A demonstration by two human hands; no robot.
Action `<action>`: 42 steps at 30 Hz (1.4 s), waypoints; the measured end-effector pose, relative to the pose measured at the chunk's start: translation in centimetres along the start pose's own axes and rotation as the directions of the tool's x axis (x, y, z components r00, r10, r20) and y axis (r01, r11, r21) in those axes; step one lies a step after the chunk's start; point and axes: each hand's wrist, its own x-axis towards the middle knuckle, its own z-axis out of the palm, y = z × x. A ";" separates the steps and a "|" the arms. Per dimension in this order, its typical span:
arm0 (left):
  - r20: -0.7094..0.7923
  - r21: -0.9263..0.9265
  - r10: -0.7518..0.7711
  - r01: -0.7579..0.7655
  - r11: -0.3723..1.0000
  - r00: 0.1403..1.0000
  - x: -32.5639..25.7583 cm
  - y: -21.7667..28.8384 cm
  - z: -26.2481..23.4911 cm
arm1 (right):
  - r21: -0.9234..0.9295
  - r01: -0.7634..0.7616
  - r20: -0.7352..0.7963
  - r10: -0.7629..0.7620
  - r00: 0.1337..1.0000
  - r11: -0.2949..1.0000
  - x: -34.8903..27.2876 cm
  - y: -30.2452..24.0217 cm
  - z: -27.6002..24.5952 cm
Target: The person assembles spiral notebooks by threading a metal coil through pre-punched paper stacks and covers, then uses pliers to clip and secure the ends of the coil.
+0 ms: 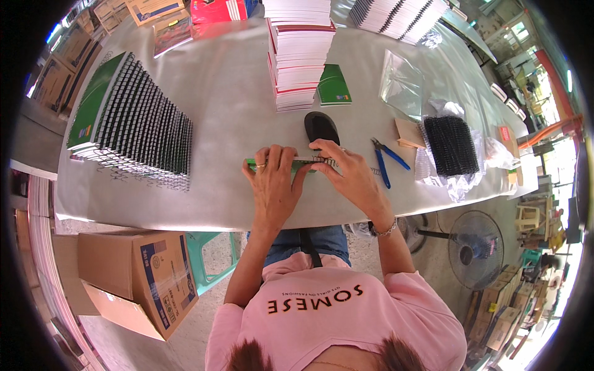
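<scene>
Near the front edge of the table, my left hand (271, 185) is wrapped over a green-covered notebook (250, 164) held on edge. My right hand (354, 176) pinches a wire spiral coil (375, 171) at the notebook's right end. Some loops sit along its upper edge, and the coil's tail sticks out past my right fingers. Just beyond my hands lies a black, rounded object (322, 128) shaped like a computer mouse. Blue-handled cutters (390, 162) rest to the right of my right hand. Another green notebook (335, 85) lies flat farther back.
Spiral-bound notebooks (139, 117) are stacked at left. A tall pile of page blocks (300, 68) stands at centre back. Black coils (451, 145) lie on plastic wrap at right, near clear sheets (401, 80). An open carton (133, 278) and a fan (475, 250) stand below the table.
</scene>
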 end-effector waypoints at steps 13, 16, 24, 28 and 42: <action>-0.158 -0.313 -0.150 0.095 0.945 0.976 -0.1 -0.6 -0.1 | 0.012 0.098 0.041 -0.098 0.994 0.995 -0.4 1.3 -0.4; -0.183 -0.353 -0.231 0.156 0.923 0.956 -0.1 0.1 -0.2 | 0.009 0.091 0.029 -0.091 0.995 0.996 -0.5 1.4 -0.3; -0.048 -0.472 -0.178 0.135 0.871 0.983 -0.5 -3.4 0.7 | 0.234 -0.022 0.156 -0.015 0.988 0.972 0.8 3.4 -1.3; -0.011 -0.479 -0.119 0.099 0.873 0.993 0.1 -3.9 -0.1 | -0.200 0.185 0.220 -0.140 0.965 0.962 3.4 9.7 -2.6; -0.074 -0.562 -0.110 0.050 0.825 0.991 -0.5 -5.8 1.2 | 0.551 -0.385 0.602 -0.033 0.798 0.741 0.3 5.5 -3.3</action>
